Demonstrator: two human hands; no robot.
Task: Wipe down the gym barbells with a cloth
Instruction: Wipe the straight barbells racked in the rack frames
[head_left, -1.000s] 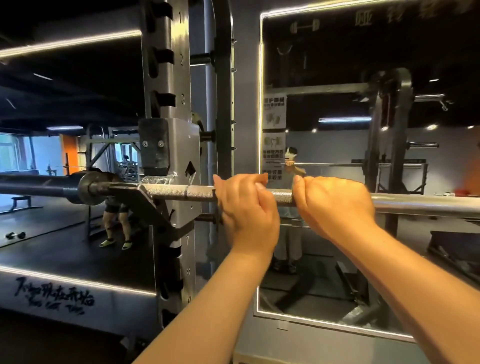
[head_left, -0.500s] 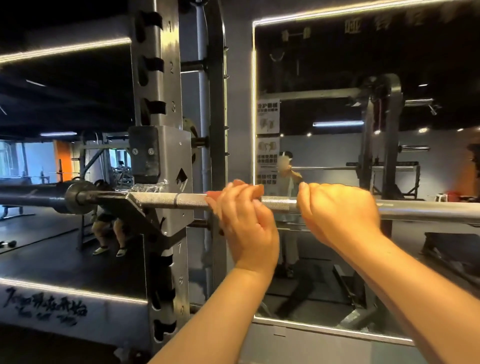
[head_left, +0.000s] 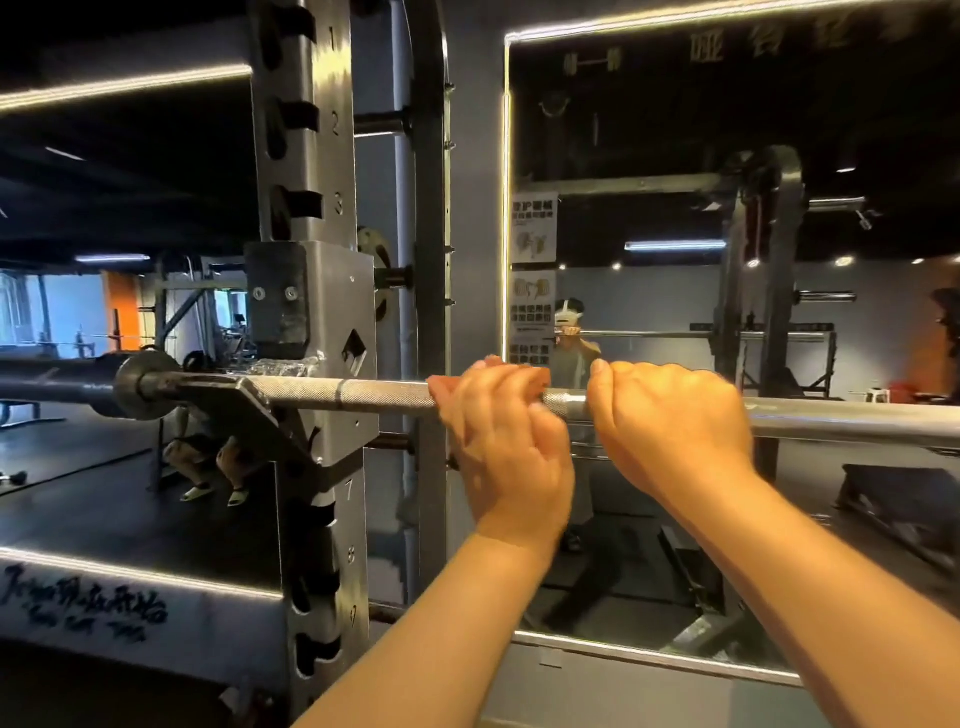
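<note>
Both grips on the racked barbell, cloth under the left one.

The barbell (head_left: 337, 392) lies level across the view, its shaft resting in the hook (head_left: 244, 402) of the rack upright (head_left: 311, 208), with its sleeve running off to the left. The left grip (head_left: 506, 441) curls over the shaft from above, fingers wrapped round an orange-red cloth (head_left: 439, 387) held against the knurled steel. Only the cloth's edges show (a strip at the grip's left side, another by the fingertips). The right grip (head_left: 670, 421) sits just beside it to the right, fingers closed round the bare shaft, with a short stretch of bar between the two. Behind the bar, a wall mirror (head_left: 649, 104) reflects the person and the rack.
</note>
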